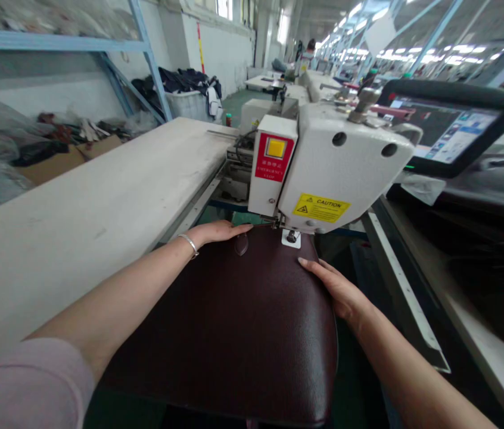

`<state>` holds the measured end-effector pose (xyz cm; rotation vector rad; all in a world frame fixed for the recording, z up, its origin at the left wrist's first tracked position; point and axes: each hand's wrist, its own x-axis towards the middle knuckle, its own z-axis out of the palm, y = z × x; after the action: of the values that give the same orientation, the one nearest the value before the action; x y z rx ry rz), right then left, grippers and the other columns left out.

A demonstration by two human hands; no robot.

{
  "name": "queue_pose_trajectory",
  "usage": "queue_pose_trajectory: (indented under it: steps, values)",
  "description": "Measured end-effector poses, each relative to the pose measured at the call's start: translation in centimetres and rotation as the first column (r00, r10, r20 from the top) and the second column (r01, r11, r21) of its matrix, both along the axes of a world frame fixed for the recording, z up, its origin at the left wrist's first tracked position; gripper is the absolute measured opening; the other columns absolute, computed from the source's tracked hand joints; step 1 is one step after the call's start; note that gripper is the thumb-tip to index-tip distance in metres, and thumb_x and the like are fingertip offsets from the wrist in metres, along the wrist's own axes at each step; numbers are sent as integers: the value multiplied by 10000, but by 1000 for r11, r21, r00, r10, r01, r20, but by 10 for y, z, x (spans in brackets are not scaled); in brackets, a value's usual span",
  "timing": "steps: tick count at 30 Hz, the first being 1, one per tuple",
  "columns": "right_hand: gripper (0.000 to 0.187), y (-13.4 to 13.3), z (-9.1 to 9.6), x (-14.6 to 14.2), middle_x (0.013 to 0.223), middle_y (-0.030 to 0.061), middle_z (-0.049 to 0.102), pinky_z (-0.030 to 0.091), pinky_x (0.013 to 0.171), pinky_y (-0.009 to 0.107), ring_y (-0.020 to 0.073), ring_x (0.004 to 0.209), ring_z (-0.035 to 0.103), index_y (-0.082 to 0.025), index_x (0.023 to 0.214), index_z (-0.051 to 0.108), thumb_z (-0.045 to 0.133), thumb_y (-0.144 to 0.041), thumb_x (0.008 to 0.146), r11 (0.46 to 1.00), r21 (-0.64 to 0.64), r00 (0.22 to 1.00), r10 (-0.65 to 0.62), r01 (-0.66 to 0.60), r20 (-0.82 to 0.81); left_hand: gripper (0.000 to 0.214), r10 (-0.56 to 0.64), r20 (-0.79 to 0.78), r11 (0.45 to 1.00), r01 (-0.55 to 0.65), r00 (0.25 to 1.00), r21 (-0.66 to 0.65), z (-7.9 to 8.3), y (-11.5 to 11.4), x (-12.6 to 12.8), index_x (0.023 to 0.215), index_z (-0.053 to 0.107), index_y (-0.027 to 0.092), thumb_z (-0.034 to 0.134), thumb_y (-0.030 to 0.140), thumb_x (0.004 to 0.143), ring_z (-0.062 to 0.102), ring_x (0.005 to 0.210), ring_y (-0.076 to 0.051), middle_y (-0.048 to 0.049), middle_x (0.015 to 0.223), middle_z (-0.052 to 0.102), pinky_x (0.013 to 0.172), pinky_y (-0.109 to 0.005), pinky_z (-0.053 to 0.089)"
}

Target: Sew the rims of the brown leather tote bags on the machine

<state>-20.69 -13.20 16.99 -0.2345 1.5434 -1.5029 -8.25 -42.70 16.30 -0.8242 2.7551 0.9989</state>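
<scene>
my left hand [218, 232] and right hand [335, 289] lie open on the dark leather panel [220, 333], pressing it flat and steady, its top edge just under the sewing machine's presser foot [292, 236].

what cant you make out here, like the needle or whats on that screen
From the head view:
Needle: hidden by the white sewing machine head.
Dark leather panel, far edge: partly covered by the left hand.
Touchscreen: display blurred, too small to read.
Caution label: small print too small to read.
</scene>
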Motion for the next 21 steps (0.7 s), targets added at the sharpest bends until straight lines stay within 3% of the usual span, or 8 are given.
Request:
queue_pose_trajectory:
  steps: [3, 8, 12, 16, 19, 21]
  values:
    - [495, 4, -1, 4, 963, 109, 774, 604, 711, 351, 244, 765, 740, -187, 1165, 613, 813, -356, 744, 1000, 8, 1000, 9, -9, -10, 848, 7, 37, 998, -5, 999, -61, -1, 5, -2, 807, 724, 137, 285, 863, 796, 661, 965, -315, -143, 960, 724, 894, -347, 455]
    - [497, 14, -2, 8, 910, 98, 774, 599, 699, 347, 241, 724, 734, -182, 1136, 610, 835, -314, 712, 997, -62, 998, 35, -38, -43, 814, 89, 15, 987, -86, 996, -133, 1, 15, 7, 707, 663, 167, 302, 895, 757, 652, 812, -255, -105, 842, 703, 706, -290, 445]
    - [583, 49, -11, 26, 944, 74, 773, 589, 702, 336, 243, 751, 738, -202, 1156, 581, 871, -341, 670, 992, -120, 996, 33, -43, -83, 825, -60, -17, 978, 55, 998, -202, 5, 38, 36, 655, 618, 169, 229, 883, 798, 622, 722, -224, -93, 736, 665, 653, -282, 418]
    - [647, 108, -53, 34, 1079, 76, 756, 584, 724, 346, 277, 870, 744, -238, 1252, 539, 826, -451, 713, 996, -71, 993, 44, -52, -109, 840, -246, 27, 932, 244, 969, -267, -1, 83, 67, 940, 687, 153, 214, 842, 862, 672, 851, -277, -130, 934, 714, 706, -312, 455]
    - [744, 141, -93, 17, 1218, 142, 702, 570, 857, 436, 345, 1028, 707, -210, 1306, 504, 764, -573, 710, 992, 109, 975, 79, -57, -210, 861, -203, 149, 885, 247, 968, -395, -14, 123, 64, 1032, 711, 114, 253, 826, 875, 670, 1023, -382, -213, 1054, 711, 828, -419, 497]
    - [867, 143, -103, 7, 1263, 214, 663, 514, 973, 510, 402, 1127, 655, -152, 1326, 487, 743, -647, 661, 955, 295, 895, 127, 5, -427, 822, -164, 222, 892, 241, 961, -383, -23, 150, 47, 1017, 730, 67, 370, 792, 875, 646, 1094, -418, -256, 1081, 700, 907, -469, 497]
